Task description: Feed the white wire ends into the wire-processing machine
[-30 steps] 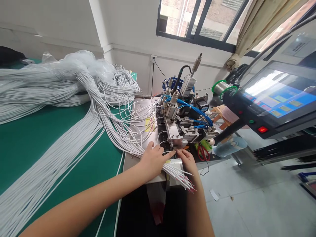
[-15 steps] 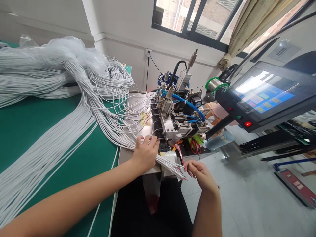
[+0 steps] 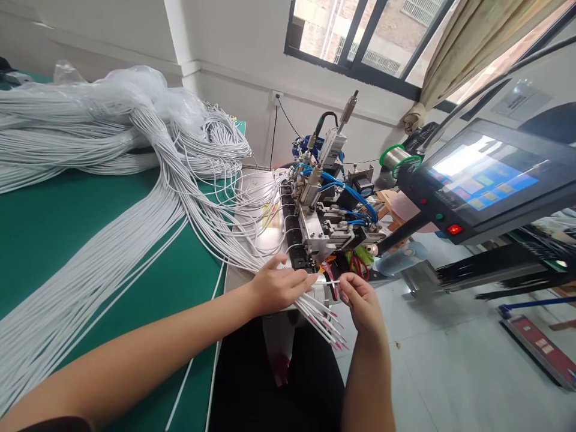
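Note:
My left hand (image 3: 275,287) is closed around a bundle of thin white cables (image 3: 321,318) whose red-tipped ends fan out past the table's edge. My right hand (image 3: 361,302) pinches the end of a single white cable (image 3: 332,282) drawn out of that bundle, level with the front of a small wire-processing machine (image 3: 324,223) fitted with blue air hoses. The cables run back left across the green table (image 3: 58,222) to a large heap (image 3: 90,129).
A touchscreen control panel (image 3: 483,180) with a red button stands on an arm at the right. A spool of wire (image 3: 398,157) sits behind the machine. Red-handled scissors (image 3: 357,264) lie by the machine's base. The tiled floor lies below right.
My right hand left the machine's front, dropped toward the cable tips, then rose again pinching one cable. My left hand stayed on the bundle.

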A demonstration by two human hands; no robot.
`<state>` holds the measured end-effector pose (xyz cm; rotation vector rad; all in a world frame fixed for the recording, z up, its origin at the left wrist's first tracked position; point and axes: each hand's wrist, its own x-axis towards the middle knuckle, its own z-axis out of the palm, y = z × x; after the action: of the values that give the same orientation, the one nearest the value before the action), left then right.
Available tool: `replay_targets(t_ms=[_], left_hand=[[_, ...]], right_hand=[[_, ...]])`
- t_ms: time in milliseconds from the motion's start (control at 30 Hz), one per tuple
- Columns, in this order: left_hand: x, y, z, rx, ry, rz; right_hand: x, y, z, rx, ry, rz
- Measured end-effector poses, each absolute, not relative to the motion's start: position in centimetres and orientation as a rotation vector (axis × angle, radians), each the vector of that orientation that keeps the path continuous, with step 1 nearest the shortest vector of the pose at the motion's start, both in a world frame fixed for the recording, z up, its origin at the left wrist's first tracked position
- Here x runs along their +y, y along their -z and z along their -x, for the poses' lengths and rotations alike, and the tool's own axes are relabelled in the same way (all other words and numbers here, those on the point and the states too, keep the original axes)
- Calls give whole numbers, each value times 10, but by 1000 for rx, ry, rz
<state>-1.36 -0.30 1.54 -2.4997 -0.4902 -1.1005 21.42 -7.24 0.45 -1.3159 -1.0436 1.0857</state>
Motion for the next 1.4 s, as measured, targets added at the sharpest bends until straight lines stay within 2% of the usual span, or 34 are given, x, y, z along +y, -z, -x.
replay_targets(t_ms=[167, 400, 667, 1000, 1200, 1400], left_hand=[[1, -10, 14, -443, 1006, 2615], [1, -10, 12, -745, 938, 2622], [0, -7, 8, -1017, 717, 2677], [1, -9, 6, -1063, 600, 2713], [2, -14, 6, -1080, 542, 2735], [2, -10, 10, -997, 658, 2666]], right_hand=[[-50, -4, -193, -947, -1074, 1143], [-33, -5, -185, -966, -1103, 1162], [-23, 0, -198, -1478, -683, 1548], [-7, 21, -197, -1152, -1116, 1373], [-8, 26, -191, -1063, -1142, 1348], [-32, 27, -199, -1068, -1082, 1381]])
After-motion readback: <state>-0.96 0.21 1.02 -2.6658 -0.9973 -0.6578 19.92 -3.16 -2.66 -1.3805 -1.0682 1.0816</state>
